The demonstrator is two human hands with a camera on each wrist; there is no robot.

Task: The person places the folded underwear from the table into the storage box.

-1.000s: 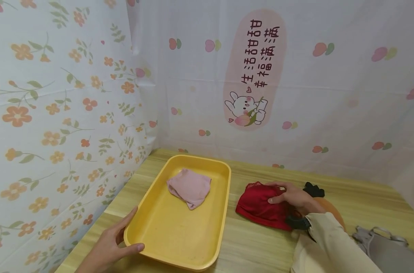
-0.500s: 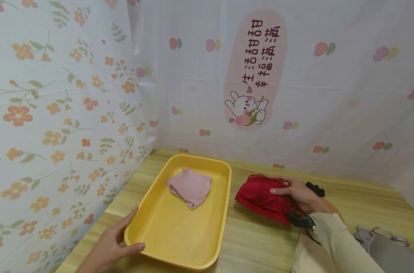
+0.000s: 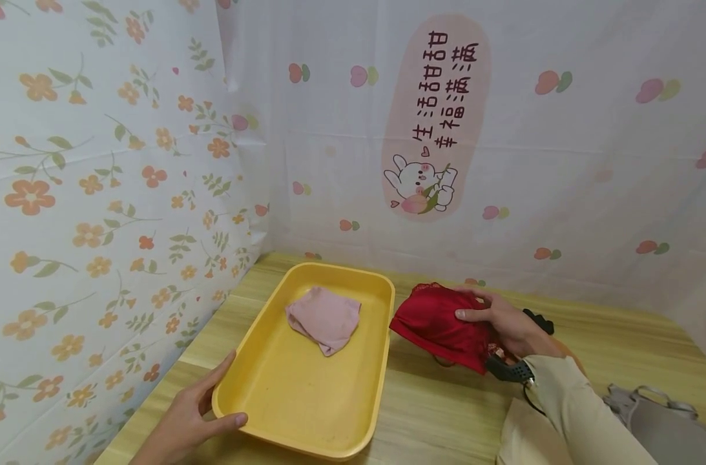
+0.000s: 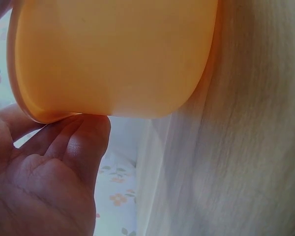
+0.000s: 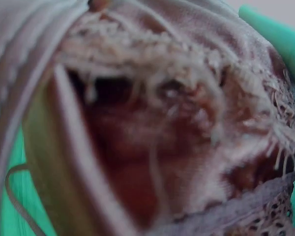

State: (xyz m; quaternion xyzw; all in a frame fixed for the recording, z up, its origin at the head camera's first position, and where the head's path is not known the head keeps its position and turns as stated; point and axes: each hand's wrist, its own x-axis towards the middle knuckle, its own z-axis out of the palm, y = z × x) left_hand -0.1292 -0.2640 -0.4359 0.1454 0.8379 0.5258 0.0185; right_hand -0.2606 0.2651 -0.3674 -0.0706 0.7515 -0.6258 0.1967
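Observation:
At the near left corner of a yellow plastic tub (image 3: 306,387), my left hand (image 3: 192,410) grips the rim, thumb over the edge and fingers along the outer wall. The left wrist view shows that hand (image 4: 54,167) against the tub's wall (image 4: 118,59). A folded pink cloth garment (image 3: 325,320) lies inside the tub. My right hand (image 3: 506,323) holds a red, lace-trimmed bra (image 3: 440,323) by its right part, raised off the table beside the tub's right rim. Close up, the right wrist view has the bra's lace and satin (image 5: 177,59), blurred; the right fingertips are partly hidden.
On the wooden table (image 3: 434,420), a beige garment (image 3: 527,433) and a grey strapped garment (image 3: 661,420) lie at the right front. Something black with a scalloped edge (image 3: 539,321) and something orange (image 3: 575,365) show behind the right forearm. Printed curtains (image 3: 329,161) stand behind and to the left.
My right hand has lifted the red bra from the table and brought it up and slightly left, near the tub's rim. The left hand, tub and pink garment have stayed in place.

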